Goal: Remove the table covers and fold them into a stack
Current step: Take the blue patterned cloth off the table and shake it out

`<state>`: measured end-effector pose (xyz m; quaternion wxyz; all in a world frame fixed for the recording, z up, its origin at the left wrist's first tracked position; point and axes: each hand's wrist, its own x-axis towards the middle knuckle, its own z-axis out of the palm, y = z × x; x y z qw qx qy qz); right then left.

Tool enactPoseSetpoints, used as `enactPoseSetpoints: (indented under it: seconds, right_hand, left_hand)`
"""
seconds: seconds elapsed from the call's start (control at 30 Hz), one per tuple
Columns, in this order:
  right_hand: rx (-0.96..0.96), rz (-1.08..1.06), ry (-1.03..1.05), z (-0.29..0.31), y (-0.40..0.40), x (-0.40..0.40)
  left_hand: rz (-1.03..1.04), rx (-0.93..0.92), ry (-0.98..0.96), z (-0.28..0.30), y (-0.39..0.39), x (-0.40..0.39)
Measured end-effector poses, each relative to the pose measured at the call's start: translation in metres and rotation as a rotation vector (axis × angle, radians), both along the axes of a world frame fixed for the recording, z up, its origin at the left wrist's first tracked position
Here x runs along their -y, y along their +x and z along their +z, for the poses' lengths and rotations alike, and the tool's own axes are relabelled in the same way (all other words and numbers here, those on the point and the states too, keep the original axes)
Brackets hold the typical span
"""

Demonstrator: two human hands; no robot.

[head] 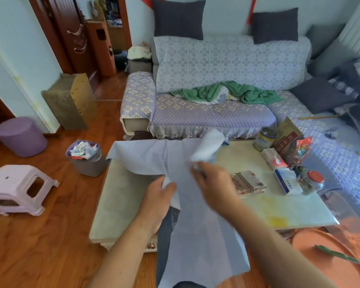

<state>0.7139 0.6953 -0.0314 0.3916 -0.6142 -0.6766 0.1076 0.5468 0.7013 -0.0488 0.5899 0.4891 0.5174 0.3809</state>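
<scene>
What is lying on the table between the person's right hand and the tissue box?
In the head view, a folded patterned cloth lies on the table between the right hand and the tissue box.

hands (187,190): bare; no rings | forearms: bare; sleeveless | wrists: no watch

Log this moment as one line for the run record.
step: lifting cover | left hand: grips blue table cover | right hand: pinches cover, blurred | folded patterned cloth: on table
</scene>
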Motion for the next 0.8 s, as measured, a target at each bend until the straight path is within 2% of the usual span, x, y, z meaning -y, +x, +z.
enactPoseSetpoints:
  seconds: [0.07, 0.13, 0.23, 0.3, 0.4, 0.5, 0.6, 0.67, 0.8]
  right_hand:
    - [-0.055, 0.088, -0.040, -0.042, -0.025, 0.016]
    - [-0.153, 0.052, -0.082, -0.063, -0.036, 0.027]
    - [-0.370, -0.079, -0.250, -0.066, -0.038, 0.032]
    - [-0.550, -0.096, -0.350, -0.060, -0.039, 0.035]
    - [-0.716, -0.125, -0.434, -0.060, -0.042, 0.041]
    - [-0.900, -0.250, -0.443, -0.062, -0.042, 0.043]
    - [-1.035, -0.300, -0.358, -0.050, -0.038, 0.041]
    - [-1.041, -0.301, -0.291, -0.043, -0.041, 0.039]
    - [-0.820, -0.281, -0.240, -0.047, -0.060, 0.040]
  left_hand:
    - [-0.028, 0.050, -0.001, -0.002, 0.003, -0.005]
    - [-0.062, 0.058, -0.026, -0.004, 0.003, -0.006]
    - [-0.114, 0.092, -0.100, -0.013, 0.001, -0.003]
    - [-0.097, 0.117, -0.139, -0.018, 0.002, -0.001]
    - [-0.057, 0.113, -0.155, -0.022, 0.004, -0.001]
    - [-0.055, 0.078, -0.139, -0.024, 0.003, -0.001]
    - [-0.075, 0.072, -0.096, -0.027, -0.001, 0.006]
    - [-0.071, 0.067, -0.071, -0.031, 0.001, 0.014]
    - [0.039, 0.099, -0.133, -0.034, 0.008, 0.019]
